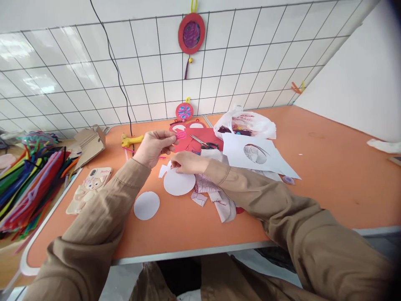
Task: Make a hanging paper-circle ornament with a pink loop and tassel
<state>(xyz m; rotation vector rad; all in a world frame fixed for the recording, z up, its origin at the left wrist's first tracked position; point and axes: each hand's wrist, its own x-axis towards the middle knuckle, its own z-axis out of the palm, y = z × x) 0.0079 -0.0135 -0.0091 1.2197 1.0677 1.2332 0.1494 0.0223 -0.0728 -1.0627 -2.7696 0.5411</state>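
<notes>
My left hand [156, 146] is closed, pinching a small loop of pink pipe cleaner [181, 135] between thumb and fingertips above the table. Lower and to the right, my right hand [190, 162] has its fingers bent and pressed together over the top of a white paper circle [179, 184]. What those fingertips hold, if anything, I cannot make out. A second white paper circle [146, 205] lies flat, nearer the table's front edge. Scissors [205, 143] with dark handles rest on red paper [213, 136] beyond my hands.
White cloth scraps [221, 202] lie under my right forearm. Behind them are a sheet with an oval hole [282, 161] and a plastic bag [266, 125]. A yellow glue gun [131, 141], a phone [89, 188] and a pile of pipe cleaners [34, 188] are at left.
</notes>
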